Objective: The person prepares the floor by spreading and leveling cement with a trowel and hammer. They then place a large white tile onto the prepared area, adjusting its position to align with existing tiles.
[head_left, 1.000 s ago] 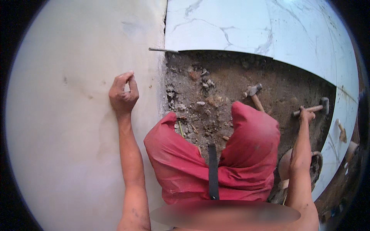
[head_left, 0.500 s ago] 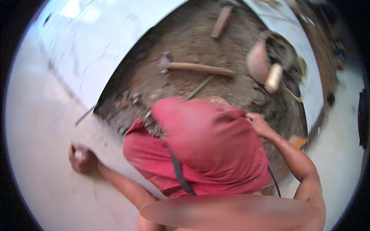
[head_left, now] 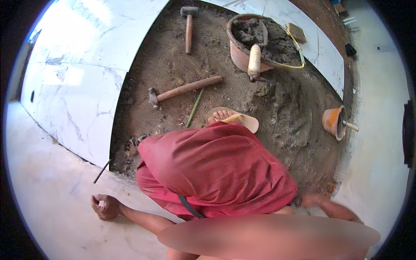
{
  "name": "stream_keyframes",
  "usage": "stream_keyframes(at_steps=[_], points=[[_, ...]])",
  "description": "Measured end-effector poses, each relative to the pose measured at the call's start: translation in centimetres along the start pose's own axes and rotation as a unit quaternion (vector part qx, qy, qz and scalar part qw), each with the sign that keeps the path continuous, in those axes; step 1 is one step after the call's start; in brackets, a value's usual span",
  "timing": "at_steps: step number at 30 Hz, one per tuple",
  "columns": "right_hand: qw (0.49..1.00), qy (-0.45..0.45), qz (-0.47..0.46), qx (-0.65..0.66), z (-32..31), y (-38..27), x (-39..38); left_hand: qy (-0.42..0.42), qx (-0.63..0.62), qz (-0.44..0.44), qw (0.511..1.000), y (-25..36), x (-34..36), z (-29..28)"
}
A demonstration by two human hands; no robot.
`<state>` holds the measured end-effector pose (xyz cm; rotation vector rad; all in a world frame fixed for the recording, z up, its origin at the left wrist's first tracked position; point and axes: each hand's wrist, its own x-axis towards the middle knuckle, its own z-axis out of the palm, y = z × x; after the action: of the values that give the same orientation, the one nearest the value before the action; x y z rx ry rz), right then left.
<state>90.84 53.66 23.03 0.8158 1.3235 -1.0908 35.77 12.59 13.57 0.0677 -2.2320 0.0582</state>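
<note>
My left hand (head_left: 104, 207) rests on the pale floor tile at the lower left, its fingers curled in with nothing visible in them. A thin dark metal rod (head_left: 102, 171) lies just beyond it at the tile's edge. My right hand (head_left: 311, 200) is low on the right, at the rim of the dirt bed, blurred and partly hidden behind my red-clad knees (head_left: 216, 169). A wooden-handled hammer (head_left: 186, 89) lies on the dirt ahead of my sandalled foot (head_left: 229, 118).
A second mallet (head_left: 189, 26) lies farther off. An orange bucket of mortar (head_left: 237, 52) holds a wooden-handled trowel (head_left: 254, 60). A small orange pan (head_left: 333, 122) lies on the right. White marble tiles (head_left: 82, 86) border the dirt bed on the left. A green stick (head_left: 195, 107) lies near the hammer.
The view has swung across the dirt bed. My right hand, which gripped a hammer a second ago, has dropped to the right edge. My left hand stays fisted on the tile.
</note>
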Motion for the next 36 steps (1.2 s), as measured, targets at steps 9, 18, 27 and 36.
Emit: stream_keyframes(at_steps=[9, 18, 27, 36], points=[[0.991, -0.088, 0.091, 0.045, -6.0, 3.3, 6.4, -0.025, -0.030, -0.026, 0.999, -0.5, 0.7, -0.3], [0.782, 0.563, -0.091, -0.253, -36.3, -10.2, 21.8, -0.027, -0.036, -0.045, 0.998, 1.2, 0.5, -1.0], [0.769, 0.485, -0.029, -0.415, -32.3, -14.9, 22.1, 0.007, -0.289, -0.231, 0.929, 1.5, -0.6, 0.1], [0.905, 0.381, -0.179, -0.053, -30.0, -12.6, 25.9, -0.553, -0.451, -0.203, 0.670, 13.6, -4.9, -0.1]])
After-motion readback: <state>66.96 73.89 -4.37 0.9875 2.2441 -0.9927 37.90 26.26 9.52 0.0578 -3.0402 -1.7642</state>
